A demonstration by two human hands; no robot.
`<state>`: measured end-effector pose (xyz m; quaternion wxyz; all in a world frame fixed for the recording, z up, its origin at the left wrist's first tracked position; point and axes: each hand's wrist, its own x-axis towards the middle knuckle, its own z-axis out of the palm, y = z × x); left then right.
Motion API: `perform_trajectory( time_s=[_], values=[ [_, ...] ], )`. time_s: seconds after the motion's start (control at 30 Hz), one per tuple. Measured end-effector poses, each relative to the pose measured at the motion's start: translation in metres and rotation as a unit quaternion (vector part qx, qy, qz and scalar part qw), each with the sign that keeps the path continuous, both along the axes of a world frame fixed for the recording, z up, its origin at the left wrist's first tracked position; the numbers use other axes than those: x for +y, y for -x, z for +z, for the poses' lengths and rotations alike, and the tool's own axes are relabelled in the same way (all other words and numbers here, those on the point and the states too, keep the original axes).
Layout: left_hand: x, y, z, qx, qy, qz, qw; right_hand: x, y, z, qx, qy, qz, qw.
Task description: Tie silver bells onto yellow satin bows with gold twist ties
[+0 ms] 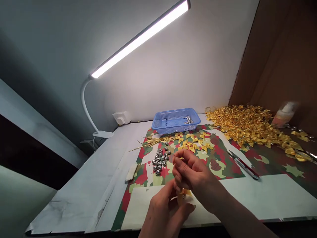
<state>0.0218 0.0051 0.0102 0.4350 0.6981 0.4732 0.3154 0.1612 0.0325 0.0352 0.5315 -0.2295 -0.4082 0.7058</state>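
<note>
My left hand point(162, 210) is closed around a gold ribbon bow point(187, 192) with a small silver bell point(184, 196) at its middle. Just above it, my right hand point(194, 172) is closed in a pinch on a thin strand, whose fine tip point(174, 154) shows above the fingers. Whether the strand runs down to the bow is hidden by my fingers. Beyond my hands lies a cluster of silver bells point(159, 160). Behind them are a bundle of gold twist ties point(158, 141) and several loose gold bows point(190, 145).
A blue plastic basket point(158, 127) with small silver bells stands at the back. Gold bows form a big pile point(247, 125) at right, near a pump bottle point(284, 115). Scissors point(244, 165) lie right of my hands. A lamp point(141, 39) hangs overhead; a white block point(131, 173) lies left.
</note>
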Motion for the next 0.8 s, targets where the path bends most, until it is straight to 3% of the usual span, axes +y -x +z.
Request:
perform_trajectory(
  time_s=[0.17, 0.33, 0.53, 0.67, 0.8],
  values=[
    [-0.002, 0.011, -0.010, -0.020, -0.015, 0.017, 1.000, 0.001, 0.010, -0.008, -0.018, 0.019, 0.014, 1.000],
    [0.000, 0.023, -0.015, 0.036, -0.093, 0.022, 0.995, -0.004, 0.006, -0.021, -0.056, 0.035, -0.019, 0.998],
    [-0.002, 0.016, -0.016, 0.056, -0.144, -0.007, 0.988, -0.018, -0.006, -0.036, -0.084, 0.038, -0.056, 0.994],
    [0.002, 0.020, -0.010, 0.091, -0.152, 0.002, 0.984, -0.025, -0.019, -0.046, -0.106, 0.050, -0.089, 0.989],
    [0.022, 0.039, 0.010, 0.151, -0.158, 0.090, 0.972, -0.030, -0.022, -0.058, -0.121, 0.065, -0.135, 0.981]
  ],
)
